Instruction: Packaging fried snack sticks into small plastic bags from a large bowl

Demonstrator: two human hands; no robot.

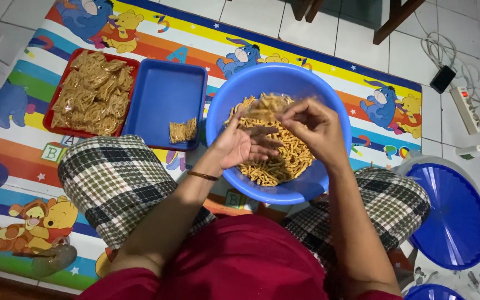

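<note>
While both hands work over the blue bowl (221,105) of snack sticks (284,161), the right hand (313,126) pinches a small clear bag (266,106) shut-fingered at its rim, left hand (244,145) cupped open w/ loose fingers just below it, red tray (52,105) & blue tray (162,94) nearby.

We sit on the mat (23,161) with the bowl (312,183) before us at twelve o'clock, snack sticks (279,164) lying in it. Our left hand (243,145) and right hand (315,128) meet over the bowl, a small bag (265,106) between them. At ten o'clock lies a tray (165,94) with one packet (183,131) on it; beyond it, farther left, a second tray (48,111) is piled with packets (93,91). At three o'clock a lid (454,216) rests beside our knee; the power strip (469,108) lies at two.
</note>
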